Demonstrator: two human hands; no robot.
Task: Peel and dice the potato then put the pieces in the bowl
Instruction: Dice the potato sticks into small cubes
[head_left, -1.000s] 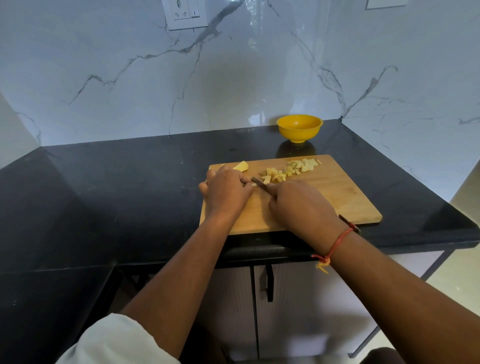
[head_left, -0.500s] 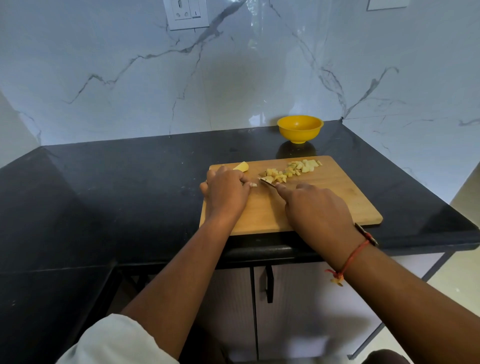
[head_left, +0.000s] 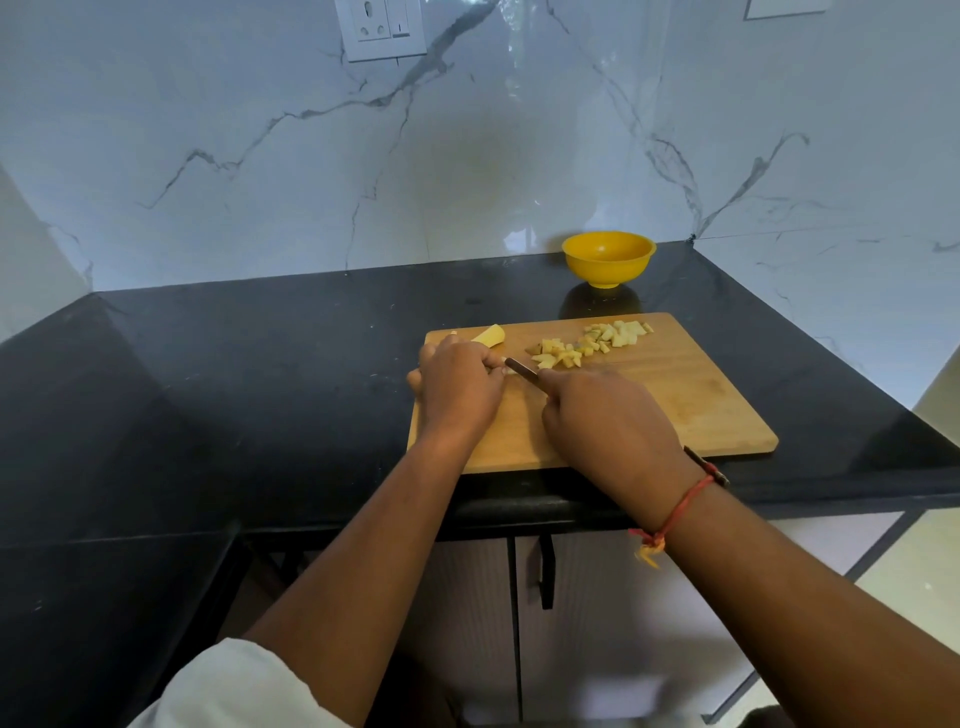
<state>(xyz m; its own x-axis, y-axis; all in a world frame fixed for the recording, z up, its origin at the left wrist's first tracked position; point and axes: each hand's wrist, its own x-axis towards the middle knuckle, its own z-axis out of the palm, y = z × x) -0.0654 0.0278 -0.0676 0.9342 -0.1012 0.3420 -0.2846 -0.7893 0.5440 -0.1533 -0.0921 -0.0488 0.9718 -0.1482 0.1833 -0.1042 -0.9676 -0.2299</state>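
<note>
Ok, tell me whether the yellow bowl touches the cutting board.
Apart. The head view shows black counter between the yellow bowl and the cutting board.

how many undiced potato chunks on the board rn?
1 in view: a potato wedge at the cutting board's far-left corner, just beyond the left hand. That hand may hide another piece by the knife.

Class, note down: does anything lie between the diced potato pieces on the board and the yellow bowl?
Nothing visible does. The diced potato pieces lie near the far edge of the cutting board, and the yellow bowl stands just beyond it. Only bare black counter separates them.
</note>
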